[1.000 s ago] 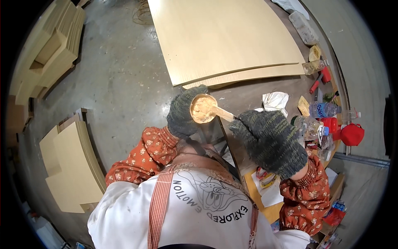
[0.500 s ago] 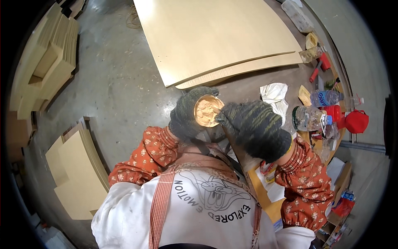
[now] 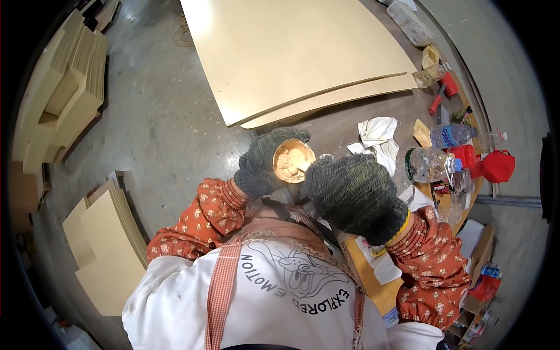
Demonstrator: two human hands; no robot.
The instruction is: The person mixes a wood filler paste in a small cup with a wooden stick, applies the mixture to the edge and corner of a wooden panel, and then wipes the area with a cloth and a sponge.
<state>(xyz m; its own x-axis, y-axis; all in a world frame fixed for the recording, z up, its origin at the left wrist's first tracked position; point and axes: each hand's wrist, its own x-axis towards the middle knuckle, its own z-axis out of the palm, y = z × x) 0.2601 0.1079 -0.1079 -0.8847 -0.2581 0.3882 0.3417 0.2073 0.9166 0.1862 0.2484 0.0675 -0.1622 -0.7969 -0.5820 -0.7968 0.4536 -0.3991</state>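
Note:
Up against its palm, my left hand (image 3: pixel 265 160) in a dark knitted glove holds a small round cup (image 3: pixel 276 170), tilted so its open top faces me. Inside is a tan, putty-like paste (image 3: pixel 290 161) with an uneven surface. My right hand (image 3: pixel 353 189), gloved the same way, is closed beside the cup's right rim. Its fingers pinch a thin tool (image 3: pixel 303 165) whose pale end reaches into the paste. Most of that tool is hidden by the glove, so its exact kind cannot be told.
A large pale wooden panel (image 3: pixel 297 52) lies on the table ahead, a narrow strip along its near edge. A crumpled white cloth (image 3: pixel 379 137), plastic bottles (image 3: pixel 452 135) and a red-handled tool (image 3: pixel 436 104) lie to the right. Stacked boards (image 3: pixel 111 245) stand at left on the concrete floor (image 3: pixel 157 99).
My right hand has turned and shifted slightly left and down, with the thin tool's end lower in the paste. The left hand still holds the cup. The whole view has shifted slightly.

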